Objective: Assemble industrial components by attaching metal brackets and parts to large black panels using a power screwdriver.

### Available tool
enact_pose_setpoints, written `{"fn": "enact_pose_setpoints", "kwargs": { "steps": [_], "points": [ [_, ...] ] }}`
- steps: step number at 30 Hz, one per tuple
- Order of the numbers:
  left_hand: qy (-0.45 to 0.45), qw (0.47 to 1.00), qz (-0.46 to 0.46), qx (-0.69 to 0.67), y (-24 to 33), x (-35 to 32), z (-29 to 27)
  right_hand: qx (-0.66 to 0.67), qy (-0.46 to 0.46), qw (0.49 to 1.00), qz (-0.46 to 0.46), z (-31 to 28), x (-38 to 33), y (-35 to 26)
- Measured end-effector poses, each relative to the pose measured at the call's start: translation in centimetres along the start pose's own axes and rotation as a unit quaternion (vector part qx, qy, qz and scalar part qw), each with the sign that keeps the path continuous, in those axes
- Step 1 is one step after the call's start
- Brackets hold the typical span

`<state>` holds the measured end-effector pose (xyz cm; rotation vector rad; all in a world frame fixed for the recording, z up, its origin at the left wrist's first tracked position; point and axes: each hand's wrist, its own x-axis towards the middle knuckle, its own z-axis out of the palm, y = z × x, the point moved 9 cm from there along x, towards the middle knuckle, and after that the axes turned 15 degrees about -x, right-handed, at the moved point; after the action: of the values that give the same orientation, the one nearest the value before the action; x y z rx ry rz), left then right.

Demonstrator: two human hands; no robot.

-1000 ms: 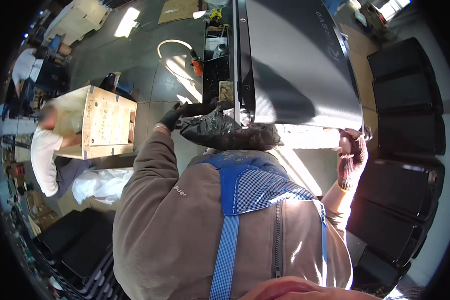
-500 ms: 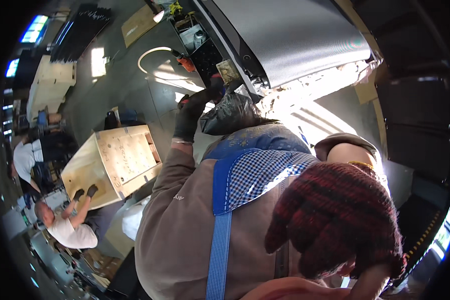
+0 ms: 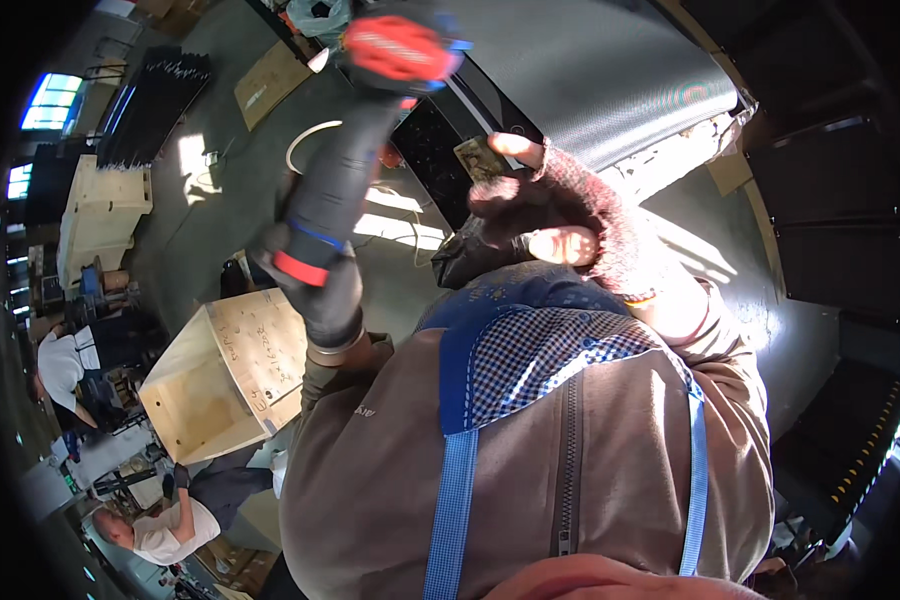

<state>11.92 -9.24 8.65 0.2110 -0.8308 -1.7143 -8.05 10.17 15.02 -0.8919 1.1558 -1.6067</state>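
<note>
My left hand [image 3: 315,295], in a dark glove, is closed round the black handle of a red-and-black power tool [image 3: 398,50]. The tool's head is smeared by motion. My right hand [image 3: 605,220] wears a dark red knit glove with bare fingertips. Its fingers are bent but apart, over a black plastic bag [image 3: 460,260] at my lap, and nothing shows between them. Close to its fingertips is a worn brownish piece [image 3: 477,160], at the corner of a large frame with a grey ribbed sheet [image 3: 610,75]. The bag's inside is hidden.
An open wooden crate [image 3: 255,350] stands at left, with a co-worker [image 3: 175,530] beside it and another person [image 3: 65,370] farther off. A pale hose [image 3: 305,135] curves over the floor. Dark panels [image 3: 840,220] line the right side.
My left hand has come away from the bag and lifted the power tool into view. My right hand has moved from before my chest up to the bag. The co-worker has shifted lower beside the crate.
</note>
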Motion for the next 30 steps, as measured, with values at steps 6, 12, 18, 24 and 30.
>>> {"fn": "enact_pose_setpoints", "kwargs": {
  "steps": [6,12,18,24,30],
  "points": [
    [-0.557,0.821,0.083,0.099,-3.6,-5.6,16.6,0.13,0.09,0.98,-0.118,-3.7,-0.3,3.1],
    [-0.398,0.86,-0.053,0.314,-14.7,-1.4,5.3,-0.211,0.229,0.944,-0.113,-10.1,-5.9,2.9],
    [-0.269,0.772,-0.014,0.575,-24.9,0.8,-13.2,-0.744,0.284,0.554,-0.242,-7.9,-6.5,1.7],
    [-0.444,0.56,-0.019,0.7,-34.9,1.1,-10.2,-0.642,0.455,0.546,0.288,-47.7,-21.8,25.4],
    [-0.399,0.666,0.03,0.63,-36.6,0.9,-10.5,-0.706,0.337,0.622,0.029,-16.2,-11.9,10.8]
  ]
}}
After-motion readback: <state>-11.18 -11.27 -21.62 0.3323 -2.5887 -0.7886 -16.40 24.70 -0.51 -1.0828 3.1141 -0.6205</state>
